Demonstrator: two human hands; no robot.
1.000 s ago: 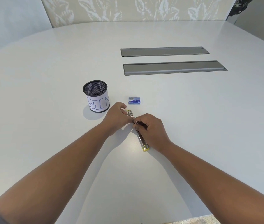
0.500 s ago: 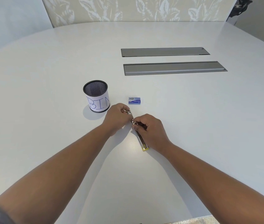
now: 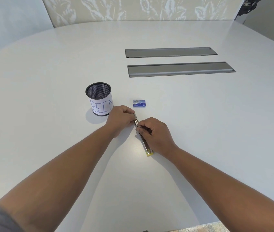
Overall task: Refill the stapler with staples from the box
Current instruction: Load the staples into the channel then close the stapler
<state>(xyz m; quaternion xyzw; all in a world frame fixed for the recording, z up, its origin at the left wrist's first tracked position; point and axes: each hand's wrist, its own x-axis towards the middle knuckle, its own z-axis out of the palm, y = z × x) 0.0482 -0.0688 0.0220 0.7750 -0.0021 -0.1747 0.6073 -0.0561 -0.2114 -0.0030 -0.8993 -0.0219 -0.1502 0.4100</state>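
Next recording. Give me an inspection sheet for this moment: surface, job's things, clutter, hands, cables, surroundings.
Surface: large rounded white table with two long grey recessed metal panels set in it.
Job's things: slim metal stapler with a yellow end lying opened flat on the table under both hands; small blue cardboard staple box lying apart, beyond the hands; whether it is open cannot be told.
Clutter: black mesh cup with a white paper label reading BIN, upright, left of the box.
Hands: left hand grips the stapler's far end; right hand has its fingers curled at its middle.
Cables: nothing seen.
Surroundings: leaf-patterned panel behind the table.
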